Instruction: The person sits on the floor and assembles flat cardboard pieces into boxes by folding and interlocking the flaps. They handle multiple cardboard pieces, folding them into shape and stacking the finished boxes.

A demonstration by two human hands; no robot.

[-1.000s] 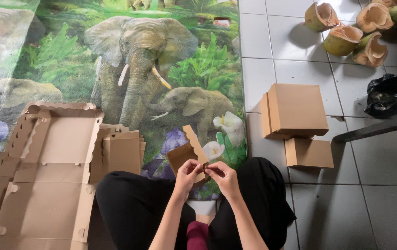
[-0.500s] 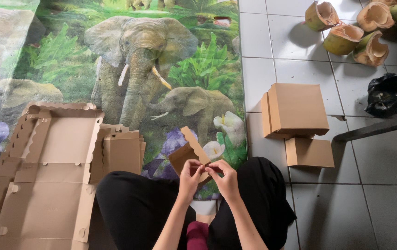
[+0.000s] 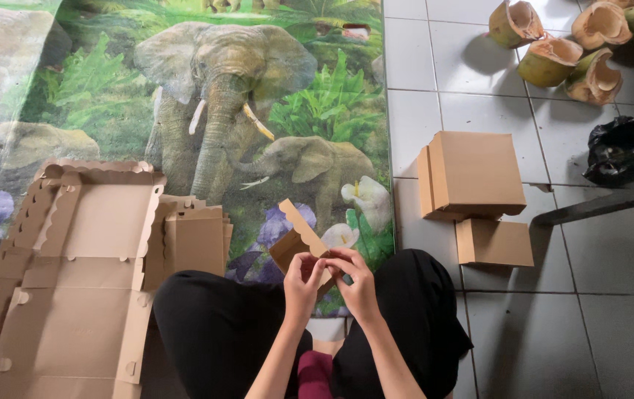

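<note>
Cardboard, brown and half folded, makes up the small box blank (image 3: pixel 296 238) that the person holds just above their lap, over the near edge of the elephant mat (image 3: pixel 206 111). The left hand (image 3: pixel 304 279) is curled shut on the blank's near edge, and the right hand (image 3: pixel 355 277) pinches the same edge beside it, fingertips nearly touching. To fold well, it seems best to keep both thumbs close to the crease and press the flap flat along its scored line, so the raised panel does not twist. Left of the blank lies a stack of flat die-cut sheets (image 3: pixel 66 281); right of it, on the tiled floor (image 3: pixel 598 325), sit finished boxes (image 3: pixel 472 174). Compared with a second ago, the hands and blank have barely shifted.
</note>
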